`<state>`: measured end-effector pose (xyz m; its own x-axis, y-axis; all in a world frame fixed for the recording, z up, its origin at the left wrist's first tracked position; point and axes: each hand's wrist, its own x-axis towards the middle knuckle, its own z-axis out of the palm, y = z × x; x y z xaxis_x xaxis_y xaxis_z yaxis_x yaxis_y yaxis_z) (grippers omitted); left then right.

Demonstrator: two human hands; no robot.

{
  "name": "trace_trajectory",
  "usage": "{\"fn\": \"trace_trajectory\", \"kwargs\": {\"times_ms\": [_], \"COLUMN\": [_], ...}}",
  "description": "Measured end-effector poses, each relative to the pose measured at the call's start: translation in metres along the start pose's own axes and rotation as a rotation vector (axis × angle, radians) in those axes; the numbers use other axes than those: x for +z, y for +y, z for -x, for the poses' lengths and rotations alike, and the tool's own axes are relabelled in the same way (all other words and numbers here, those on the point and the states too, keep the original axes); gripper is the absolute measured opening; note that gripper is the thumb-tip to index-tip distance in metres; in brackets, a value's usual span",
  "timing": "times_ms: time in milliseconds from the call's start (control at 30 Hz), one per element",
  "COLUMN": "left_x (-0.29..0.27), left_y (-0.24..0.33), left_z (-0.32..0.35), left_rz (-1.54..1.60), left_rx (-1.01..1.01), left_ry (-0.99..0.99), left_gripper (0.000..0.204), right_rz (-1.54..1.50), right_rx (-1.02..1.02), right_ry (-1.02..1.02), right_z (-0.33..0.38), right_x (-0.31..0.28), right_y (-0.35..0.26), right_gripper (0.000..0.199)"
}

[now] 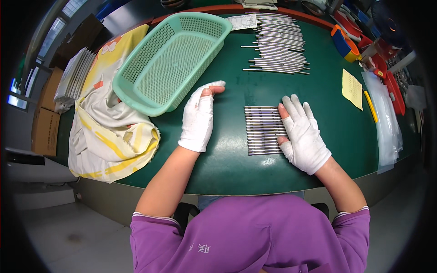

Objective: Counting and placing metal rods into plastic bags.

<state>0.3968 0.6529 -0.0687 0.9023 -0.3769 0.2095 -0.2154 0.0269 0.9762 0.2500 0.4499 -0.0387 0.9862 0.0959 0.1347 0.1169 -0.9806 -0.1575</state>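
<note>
A row of thin metal rods (pixel 262 131) lies side by side on the green tabletop in front of me. My right hand (pixel 304 132), in a white glove with bare thumb and index fingertips, rests at their right ends. Its fingers are stretched out and its palm faces down, covering some of the rod ends. To the left of the rods, my left hand (pixel 199 116) wears a similar glove. It stands on edge beside the green basket, fingers pointing right and apart from the thumb. Nothing shows in it, though its palm side is partly hidden.
A green plastic basket (pixel 122 93) stands at the far left. More metal rods (pixel 280 43) lie at the back. A patterned cloth (pixel 114 141) covers the left side. On the right are a yellow paper (pixel 352 89), a yellow pen-like stick (pixel 370 106), plastic bags (pixel 386 123) and a tape dispenser (pixel 344 44).
</note>
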Motion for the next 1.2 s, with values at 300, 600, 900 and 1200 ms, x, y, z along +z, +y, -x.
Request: {"fn": "trace_trajectory", "kwargs": {"times_ms": [300, 600, 900, 1200], "left_x": [0.001, 0.001, 0.000, 0.001], "left_y": [-0.001, 0.001, 0.001, 0.002], "left_z": [-0.003, -0.001, -0.002, -0.003], "left_rz": [-0.025, -0.012, -0.015, -0.001], "left_rx": [0.005, -0.011, 0.008, -0.001], "left_ry": [-0.006, -0.008, 0.019, 0.035], "left_gripper": [0.037, 0.036, 0.033, 0.032], "right_rz": [0.022, 0.038, 0.072, 0.088], "right_rx": [0.005, 0.009, 0.009, 0.001], "right_ry": [0.005, 0.003, -0.001, 0.002], "right_z": [-0.009, -0.016, -0.024, -0.027], "right_x": [0.002, 0.004, 0.003, 0.007], "right_y": [0.007, 0.011, 0.014, 0.018], "right_gripper": [0.065, 0.063, 0.062, 0.062]}}
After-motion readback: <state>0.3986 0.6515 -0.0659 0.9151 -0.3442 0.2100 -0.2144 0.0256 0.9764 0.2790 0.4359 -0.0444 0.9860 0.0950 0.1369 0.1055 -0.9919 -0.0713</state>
